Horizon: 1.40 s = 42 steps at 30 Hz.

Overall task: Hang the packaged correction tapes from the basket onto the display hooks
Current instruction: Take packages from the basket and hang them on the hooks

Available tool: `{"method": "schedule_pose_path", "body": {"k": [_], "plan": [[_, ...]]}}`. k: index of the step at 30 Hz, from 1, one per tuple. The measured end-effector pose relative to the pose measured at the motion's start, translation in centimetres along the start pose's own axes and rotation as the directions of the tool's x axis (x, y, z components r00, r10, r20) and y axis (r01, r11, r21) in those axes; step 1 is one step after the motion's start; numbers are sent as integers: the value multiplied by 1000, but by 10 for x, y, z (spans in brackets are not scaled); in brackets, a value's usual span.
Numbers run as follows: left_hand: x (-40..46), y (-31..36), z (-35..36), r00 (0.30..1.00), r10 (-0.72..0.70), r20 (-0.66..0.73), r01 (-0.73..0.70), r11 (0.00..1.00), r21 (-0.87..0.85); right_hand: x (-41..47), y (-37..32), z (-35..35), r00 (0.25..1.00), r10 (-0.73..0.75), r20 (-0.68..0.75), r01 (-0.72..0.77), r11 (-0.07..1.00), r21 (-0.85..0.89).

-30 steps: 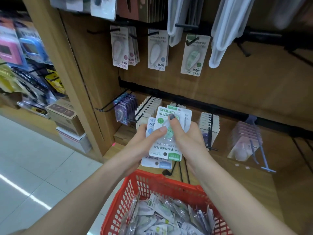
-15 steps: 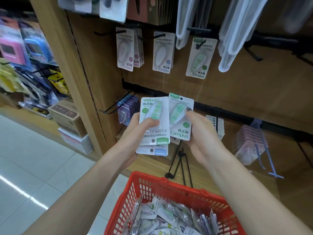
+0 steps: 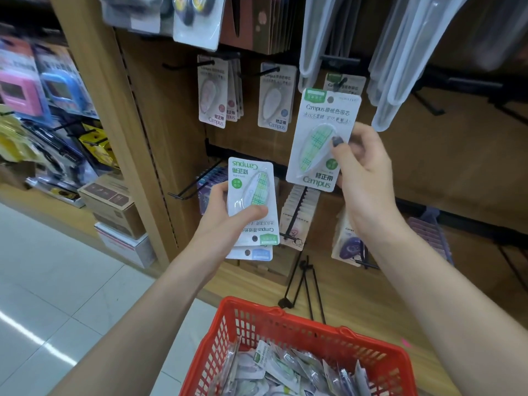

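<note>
Single head-worn wide-angle view, looking forward and down at a wooden display wall (image 3: 428,172) close ahead. Near enough to read the print on a carded correction tape (image 3: 321,138) raised at centre; red basket (image 3: 297,332) cut by the bottom edge, tiled floor (image 3: 57,295) at lower left. Straight lines bowed toward the frame edges.

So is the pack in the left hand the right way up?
No, upside down. The pack in the left hand shows inverted "Campus" lettering, with its hang hole at the bottom.
</note>
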<state>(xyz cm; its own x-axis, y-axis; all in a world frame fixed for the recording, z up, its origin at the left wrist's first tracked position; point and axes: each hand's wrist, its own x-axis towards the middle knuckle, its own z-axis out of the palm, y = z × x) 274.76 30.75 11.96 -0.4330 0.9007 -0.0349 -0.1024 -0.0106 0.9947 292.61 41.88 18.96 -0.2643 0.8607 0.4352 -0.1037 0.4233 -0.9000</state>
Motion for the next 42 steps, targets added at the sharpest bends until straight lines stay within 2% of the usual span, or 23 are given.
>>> {"method": "schedule_pose_path", "body": {"k": [7,11,21,26,34,38,42], "plan": [[2,-2,1,1000,9,7,-10,999,40,-10,-3,0,998,-65,6,66,997,-26],[2,-2,2,1000,12,26,-14,998,58,-10,-10,2,1000,-27,-13,27,1000,-1],[2,-1,3,999,12,31,-14,998,62,-13,-22,8,995,-94,-39,93,995,-24],[2,0,3,999,20,26,-22,997,67,-8,-24,15,997,13,-79,-12,1000,8],[3,1,1,1000,25,5,-25,997,68,-10,-19,17,978,39,-206,-52,997,-58],[3,1,3,999,34,15,-35,998,58,21,-5,26,952,180,-249,-193,981,-30],[2,4,4,999,34,33,-35,999,36,75,16,30,894,300,-333,-316,949,6]]}}
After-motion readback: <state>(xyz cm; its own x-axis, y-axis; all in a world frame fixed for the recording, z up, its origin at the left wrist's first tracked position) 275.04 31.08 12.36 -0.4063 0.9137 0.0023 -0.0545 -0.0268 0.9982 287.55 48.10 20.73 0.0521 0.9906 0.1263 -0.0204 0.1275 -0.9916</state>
